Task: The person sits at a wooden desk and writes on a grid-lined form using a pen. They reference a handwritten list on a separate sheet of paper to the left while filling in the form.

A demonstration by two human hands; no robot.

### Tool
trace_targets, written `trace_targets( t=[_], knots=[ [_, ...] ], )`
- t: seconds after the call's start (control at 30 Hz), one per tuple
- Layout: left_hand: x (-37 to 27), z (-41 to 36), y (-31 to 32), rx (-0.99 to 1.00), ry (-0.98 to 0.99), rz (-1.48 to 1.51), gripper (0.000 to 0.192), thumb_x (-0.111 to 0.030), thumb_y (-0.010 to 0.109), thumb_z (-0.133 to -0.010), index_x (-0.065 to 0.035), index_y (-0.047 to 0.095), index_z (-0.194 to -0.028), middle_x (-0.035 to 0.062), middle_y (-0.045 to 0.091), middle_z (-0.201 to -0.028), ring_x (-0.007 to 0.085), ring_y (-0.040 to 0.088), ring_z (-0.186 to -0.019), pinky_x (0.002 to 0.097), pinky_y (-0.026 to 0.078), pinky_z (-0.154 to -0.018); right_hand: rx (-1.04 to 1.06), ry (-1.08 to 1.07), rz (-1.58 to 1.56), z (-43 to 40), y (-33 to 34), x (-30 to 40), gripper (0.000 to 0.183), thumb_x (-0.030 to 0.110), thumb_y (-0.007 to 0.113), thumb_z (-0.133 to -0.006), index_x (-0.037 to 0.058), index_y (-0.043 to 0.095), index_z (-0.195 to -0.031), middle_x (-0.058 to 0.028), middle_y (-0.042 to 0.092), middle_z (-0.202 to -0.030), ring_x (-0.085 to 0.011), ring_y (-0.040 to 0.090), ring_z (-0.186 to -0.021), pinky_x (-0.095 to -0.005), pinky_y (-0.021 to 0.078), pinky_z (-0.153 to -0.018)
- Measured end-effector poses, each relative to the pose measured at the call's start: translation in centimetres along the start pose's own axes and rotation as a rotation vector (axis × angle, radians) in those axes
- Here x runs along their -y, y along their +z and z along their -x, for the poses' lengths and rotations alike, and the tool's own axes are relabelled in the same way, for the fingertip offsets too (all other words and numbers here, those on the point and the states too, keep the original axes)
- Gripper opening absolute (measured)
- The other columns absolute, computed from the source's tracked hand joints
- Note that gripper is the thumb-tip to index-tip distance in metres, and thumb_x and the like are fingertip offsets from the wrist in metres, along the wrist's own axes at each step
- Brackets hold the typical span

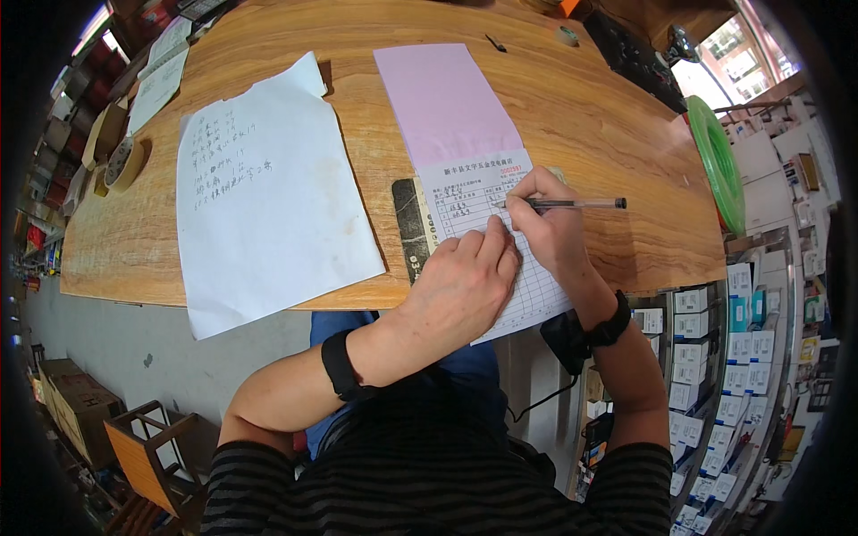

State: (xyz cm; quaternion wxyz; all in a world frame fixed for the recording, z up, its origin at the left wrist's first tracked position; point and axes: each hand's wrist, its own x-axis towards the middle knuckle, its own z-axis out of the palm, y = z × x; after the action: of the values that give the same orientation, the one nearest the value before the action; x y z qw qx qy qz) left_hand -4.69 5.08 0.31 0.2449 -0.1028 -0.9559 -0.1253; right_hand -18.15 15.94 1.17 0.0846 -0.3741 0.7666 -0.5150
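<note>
A pen [583, 202] with a clear barrel and dark cap end is held in my right hand [546, 224], its tip at the upper rows of a printed receipt form [536, 288]. That form bears a grid and a few handwritten lines. My left hand [466, 278] lies flat on it, fingertips close to the pen tip, holding nothing. A pink sheet [446, 100] of the same pad is folded back beyond the form. Under the pad shows a dark-and-cream booklet or board [407, 231]. To the left lies a large white sheet [275, 194] with handwriting, overhanging the table's near edge.
The wooden table [570, 100] carries a tape roll [125, 164], an open notebook [159, 74], a small black object [496, 43] and a greenish tape roll [566, 35]. A green coil [716, 164] hangs at the right edge. Shelved boxes [690, 325] and a wooden stool [151, 455] stand below.
</note>
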Motion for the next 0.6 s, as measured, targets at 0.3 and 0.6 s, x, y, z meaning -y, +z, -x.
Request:
trace_targets(
  t=[0.3,0.6],
  knots=[
    [-0.1,-0.2,0.0,0.013,0.003,-0.007,0.035,-0.02,0.065,-0.084,0.0048,0.06,-0.108,0.0204,0.058,-0.117,0.0238,0.061,-0.082,0.0328,0.053,-0.07,-0.046,-0.036,-0.031,-0.1,-0.1,-0.2,0.007,-0.001,0.058,-0.079,0.0009,0.053,-0.075,-0.0034,0.055,-0.062,-0.0085,0.05,-0.056,-0.0266,0.0387,-0.051],
    [-1.3,-0.9,0.4,0.104,-0.028,-0.141,0.04,-0.015,0.055,-0.083,0.0075,0.056,-0.115,0.0228,0.056,-0.112,0.0222,0.06,-0.079,0.0297,0.052,-0.066,0.011,0.233,-0.331,-1.1,-1.8,0.1,0.009,0.0,0.056,-0.081,0.0045,0.053,-0.074,-0.0005,0.052,-0.059,-0.0048,0.042,-0.05,-0.0211,0.0318,-0.045]
  ],
)
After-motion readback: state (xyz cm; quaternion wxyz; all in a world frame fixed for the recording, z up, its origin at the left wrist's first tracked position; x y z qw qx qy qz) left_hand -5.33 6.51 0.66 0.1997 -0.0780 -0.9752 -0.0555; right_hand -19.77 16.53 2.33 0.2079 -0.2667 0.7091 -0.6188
